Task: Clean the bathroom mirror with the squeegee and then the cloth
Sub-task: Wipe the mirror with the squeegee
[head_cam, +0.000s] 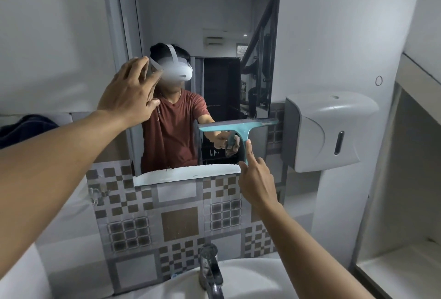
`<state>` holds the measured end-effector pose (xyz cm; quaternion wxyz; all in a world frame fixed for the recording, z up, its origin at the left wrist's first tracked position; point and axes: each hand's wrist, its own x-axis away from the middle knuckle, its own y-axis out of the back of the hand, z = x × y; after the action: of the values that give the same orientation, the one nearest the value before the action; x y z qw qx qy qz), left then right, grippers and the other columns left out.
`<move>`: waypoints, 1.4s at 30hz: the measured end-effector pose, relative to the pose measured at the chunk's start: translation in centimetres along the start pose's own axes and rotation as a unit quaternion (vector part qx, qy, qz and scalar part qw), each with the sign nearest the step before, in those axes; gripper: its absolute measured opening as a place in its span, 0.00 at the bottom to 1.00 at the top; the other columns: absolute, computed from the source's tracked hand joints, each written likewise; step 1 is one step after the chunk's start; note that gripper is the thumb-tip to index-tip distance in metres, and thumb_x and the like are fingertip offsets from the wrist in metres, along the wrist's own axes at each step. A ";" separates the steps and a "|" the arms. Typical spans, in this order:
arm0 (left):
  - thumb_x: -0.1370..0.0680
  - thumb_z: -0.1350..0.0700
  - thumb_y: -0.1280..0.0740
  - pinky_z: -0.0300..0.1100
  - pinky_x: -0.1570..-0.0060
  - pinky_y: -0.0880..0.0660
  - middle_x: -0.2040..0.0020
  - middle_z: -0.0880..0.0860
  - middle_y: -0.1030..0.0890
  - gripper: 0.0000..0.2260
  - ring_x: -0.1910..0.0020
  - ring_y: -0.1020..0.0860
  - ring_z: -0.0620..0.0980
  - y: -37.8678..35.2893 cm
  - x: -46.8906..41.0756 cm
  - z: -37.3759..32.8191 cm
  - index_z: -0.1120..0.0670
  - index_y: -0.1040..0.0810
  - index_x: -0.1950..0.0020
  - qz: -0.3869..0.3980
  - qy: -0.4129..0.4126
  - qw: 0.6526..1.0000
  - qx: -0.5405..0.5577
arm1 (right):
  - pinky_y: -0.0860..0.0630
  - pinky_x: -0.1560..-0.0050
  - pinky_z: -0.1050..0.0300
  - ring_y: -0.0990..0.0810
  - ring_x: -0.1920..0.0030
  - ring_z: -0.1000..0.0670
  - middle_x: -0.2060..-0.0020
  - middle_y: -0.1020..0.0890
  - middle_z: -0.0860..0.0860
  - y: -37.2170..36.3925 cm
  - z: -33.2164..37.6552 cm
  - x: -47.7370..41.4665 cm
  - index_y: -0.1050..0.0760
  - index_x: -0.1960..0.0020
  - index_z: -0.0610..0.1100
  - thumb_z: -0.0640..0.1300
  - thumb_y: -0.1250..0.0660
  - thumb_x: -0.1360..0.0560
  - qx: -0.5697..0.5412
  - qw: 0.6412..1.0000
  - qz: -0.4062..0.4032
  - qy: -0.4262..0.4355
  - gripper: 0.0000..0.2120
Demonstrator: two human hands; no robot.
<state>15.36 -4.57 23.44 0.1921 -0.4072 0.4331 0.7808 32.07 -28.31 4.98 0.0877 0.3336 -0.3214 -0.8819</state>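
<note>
A white sink (250, 275) carries a chrome tap (211, 272) at its rear.

Two bare forearms, left hand (127, 89) and right hand (256, 179) ungloved; reflection shows rust-red short-sleeved T-shirt (171, 131), white strapped headset (174, 69).

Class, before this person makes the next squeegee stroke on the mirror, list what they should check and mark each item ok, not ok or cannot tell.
1. Right hand holds the squeegee by its handle, index finger along it: ok.
2. Blade level across the mirror: not ok, it tilts, right end higher.
3. Blade fully on the glass: not ok, its right end overhangs the mirror's edge onto the tiles.
4. Blade pressed flat against the glass: cannot tell.
5. Left hand steadies the mirror's left edge, away from the blade: ok.
6. Cloth ready for the second step: cannot tell; a dark bundle lies at far left, but what it is isn't clear.
</note>
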 end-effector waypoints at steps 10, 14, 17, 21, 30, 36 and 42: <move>0.28 0.53 0.24 0.65 0.31 0.33 0.25 0.65 0.37 0.35 0.25 0.39 0.68 -0.1 0.1 0.1 0.57 0.32 0.24 0.001 0.000 1.000 -0.001 | 0.28 0.54 0.49 0.25 0.55 0.46 0.49 0.23 0.44 -2.7 1.6 2.2 0.58 0.18 0.55 0.49 0.47 0.14 -0.089 0.994 0.041 -0.057 0.30; 0.28 0.53 0.24 0.66 0.31 0.34 0.25 0.65 0.37 0.35 0.25 0.40 0.67 -0.1 0.1 0.0 0.57 0.33 0.24 0.000 0.005 1.000 0.003 | 0.27 0.56 0.48 0.23 0.56 0.45 0.51 0.21 0.43 -3.0 2.4 2.8 0.60 0.18 0.55 0.48 0.45 0.15 -0.108 0.990 0.061 -0.068 0.32; 0.28 0.53 0.24 0.65 0.30 0.34 0.25 0.65 0.37 0.34 0.25 0.40 0.67 0.0 0.1 0.0 0.57 0.33 0.24 -0.002 0.009 1.000 0.008 | 0.23 0.57 0.44 0.22 0.59 0.43 0.57 0.20 0.43 -3.2 2.8 3.2 0.64 0.19 0.57 0.47 0.45 0.15 -0.118 0.987 0.084 -0.076 0.34; 0.27 0.53 0.24 0.65 0.30 0.34 0.24 0.64 0.37 0.34 0.24 0.41 0.66 -0.1 0.1 0.0 0.57 0.33 0.24 -0.001 0.012 1.000 0.013 | 0.21 0.55 0.42 0.21 0.59 0.43 0.57 0.20 0.43 -3.4 3.2 3.6 0.65 0.19 0.57 0.48 0.47 0.15 -0.128 0.983 0.095 -0.096 0.33; 0.28 0.54 0.24 0.65 0.30 0.33 0.25 0.64 0.36 0.34 0.25 0.40 0.66 -0.1 0.0 -0.2 0.57 0.31 0.25 -0.009 0.019 0.999 0.026 | 0.21 0.62 0.43 0.24 0.65 0.48 0.61 0.19 0.44 -3.4 4.7 4.4 0.64 0.18 0.54 0.49 0.47 0.15 -0.203 0.966 0.118 -0.112 0.33; 0.28 0.54 0.23 0.65 0.32 0.32 0.25 0.63 0.36 0.34 0.25 0.40 0.65 0.2 0.0 -0.1 0.56 0.32 0.25 0.002 0.019 1.000 0.025 | 0.21 0.60 0.46 0.25 0.66 0.51 0.65 0.22 0.48 -3.9 5.8 5.1 0.63 0.18 0.53 0.49 0.47 0.15 -0.228 0.958 0.118 -0.127 0.32; 0.28 0.54 0.24 0.66 0.37 0.28 0.28 0.62 0.34 0.32 0.29 0.36 0.67 0.9 -0.3 0.1 0.56 0.29 0.26 0.016 0.016 1.000 0.013 | 0.21 0.57 0.46 0.25 0.65 0.52 0.63 0.22 0.48 -5.1 7.6 5.7 0.64 0.18 0.51 0.49 0.47 0.15 -0.277 0.944 0.115 -0.141 0.33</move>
<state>14.90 -4.95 24.18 0.1775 -0.4102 0.4527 0.7715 23.13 -22.59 3.11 0.2310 0.1290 -0.1098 -0.9581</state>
